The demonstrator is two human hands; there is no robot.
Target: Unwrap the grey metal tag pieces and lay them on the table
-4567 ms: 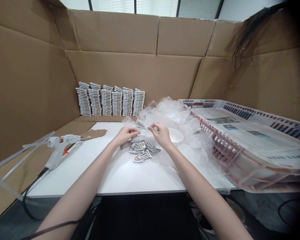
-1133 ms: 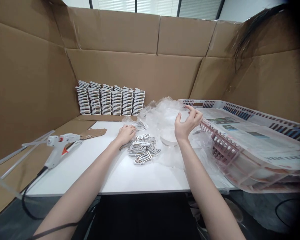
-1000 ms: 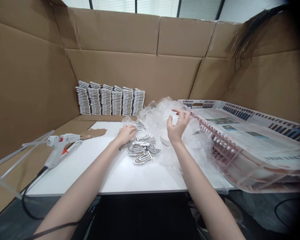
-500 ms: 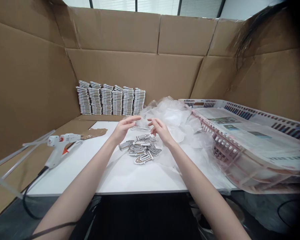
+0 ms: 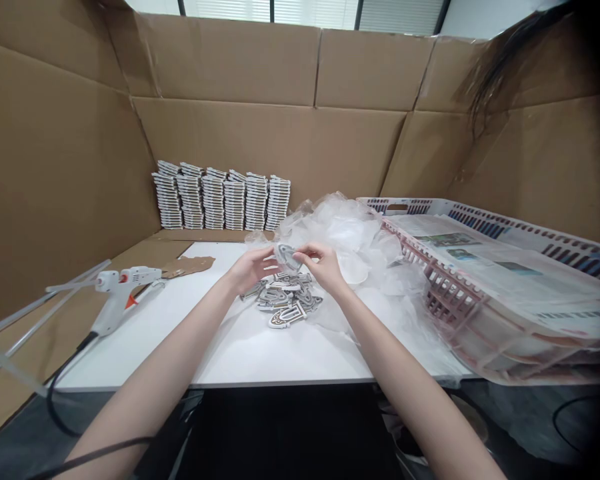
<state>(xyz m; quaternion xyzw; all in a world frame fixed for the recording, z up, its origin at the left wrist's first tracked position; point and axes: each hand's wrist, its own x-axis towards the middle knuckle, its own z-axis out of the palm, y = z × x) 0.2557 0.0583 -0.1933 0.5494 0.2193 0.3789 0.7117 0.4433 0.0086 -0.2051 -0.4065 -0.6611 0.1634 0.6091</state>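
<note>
Piece (image 5: 287, 256), small and grey with a rounded outline, is up off the table between your two hands, above the back of a loose pile of similar parts (image 5: 286, 297). Your right hand (image 5: 321, 265) has it by its right edge, thumb and forefinger closed together on it. Your left hand (image 5: 253, 270) is at its other side with the fingers loosely curved and slightly apart; you cannot tell from this angle whether they press on it. Beneath, the pile lies jumbled on the white tabletop (image 5: 280, 357), its nearest part a grey-and-white arch with brown scrollwork. Just behind and to the right of your hands spreads a heap of clear plastic wrapping (image 5: 343, 220), with a round white dish-like thing (image 5: 354, 268) among it. Farther back, six tidy stacks (image 5: 223, 200) stand before the cardboard wall (image 5: 260, 140). To your left lies a white glue gun (image 5: 114, 300), near a torn cardboard scrap (image 5: 193, 268). To your right, a pinkish basket (image 5: 450, 303) holds printed sheets (image 5: 480, 257).
</note>
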